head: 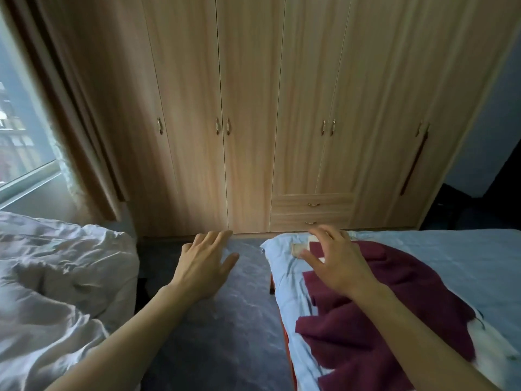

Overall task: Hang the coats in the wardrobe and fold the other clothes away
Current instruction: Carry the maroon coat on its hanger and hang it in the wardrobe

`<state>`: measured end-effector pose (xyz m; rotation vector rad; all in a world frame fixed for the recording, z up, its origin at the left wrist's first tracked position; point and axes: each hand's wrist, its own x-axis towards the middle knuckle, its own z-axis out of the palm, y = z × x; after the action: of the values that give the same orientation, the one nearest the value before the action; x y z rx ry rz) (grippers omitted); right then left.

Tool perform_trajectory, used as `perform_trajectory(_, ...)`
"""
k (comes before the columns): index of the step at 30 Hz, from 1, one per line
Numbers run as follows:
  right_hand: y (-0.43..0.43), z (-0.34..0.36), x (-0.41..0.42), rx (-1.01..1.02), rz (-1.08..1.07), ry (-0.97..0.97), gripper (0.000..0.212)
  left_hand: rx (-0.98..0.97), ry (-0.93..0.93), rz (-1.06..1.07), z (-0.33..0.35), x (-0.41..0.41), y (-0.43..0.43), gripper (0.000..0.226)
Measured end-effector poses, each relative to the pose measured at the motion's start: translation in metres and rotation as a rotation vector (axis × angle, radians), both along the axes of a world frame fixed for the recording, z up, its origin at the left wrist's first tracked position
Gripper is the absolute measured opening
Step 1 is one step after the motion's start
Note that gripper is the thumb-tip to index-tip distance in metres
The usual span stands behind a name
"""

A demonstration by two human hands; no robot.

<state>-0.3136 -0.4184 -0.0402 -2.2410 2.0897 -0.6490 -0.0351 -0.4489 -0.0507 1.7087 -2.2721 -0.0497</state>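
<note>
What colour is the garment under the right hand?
Dark maroon garment, on the light blue sheet; head view.

A dark red coat (394,300) lies spread and creased on the light blue bed at the right. The wooden wardrobe (253,108) stands behind, all doors closed.

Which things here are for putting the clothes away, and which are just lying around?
For the job:
dark red garment
wardrobe
drawers
left hand, open
right hand, open above the garment

Just lying about:
white duvet
curtain
window
</note>
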Motion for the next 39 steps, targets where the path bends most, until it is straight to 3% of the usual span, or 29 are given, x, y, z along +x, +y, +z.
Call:
perform_trajectory(22, -0.277, -0.031, 0.046, 0.068, -0.155, 0.019, 0.056, 0.081, 0.11, -0.203, -0.033, 0.023, -0.325, 0.053)
perform_trajectory(35, -0.369, -0.064, -0.064, 0.063, -0.352, -0.114, 0.052, 0.075, -0.002, -0.46, -0.061, -0.099, -0.452, 0.047)
perform_trajectory(39, -0.378, -0.069, -0.107, 0.055, -0.459, -0.197, 0.056, 0.076, -0.026, -0.563, -0.055, -0.159, -0.482, 0.058)
